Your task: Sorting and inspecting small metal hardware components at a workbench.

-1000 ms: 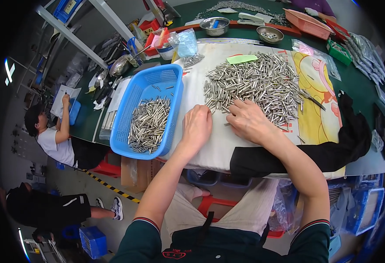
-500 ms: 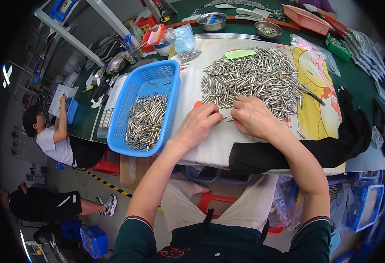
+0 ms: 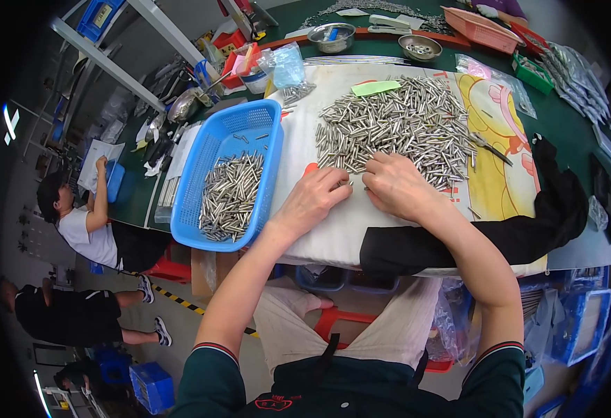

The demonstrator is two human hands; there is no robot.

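A wide heap of small metal pins (image 3: 396, 122) lies on the patterned cloth (image 3: 305, 233) in front of me. At the heap's near edge my left hand (image 3: 314, 198) is closed in a pinch, with what looks like a metal pin at its fingertips. My right hand (image 3: 397, 182) is beside it, fingers curled and pressed together; whatever they hold is hidden. A small gap separates the two hands. To the left stands a blue plastic basket (image 3: 183, 198), partly filled with pins of the same kind (image 3: 232, 195). A green paper slip (image 3: 376, 88) rests on the heap's far side.
Pliers (image 3: 490, 148) lie right of the heap. A black cloth (image 3: 431, 247) runs along the near right edge. Two metal bowls (image 3: 331, 37) and a pink basket (image 3: 481, 29) stand at the back. A seated person (image 3: 86, 216) works at the left.
Both hands stay near the same spot; the pin tips showing between them before are now mostly hidden. A person standing on the left has shifted their legs. The view has moved slightly.
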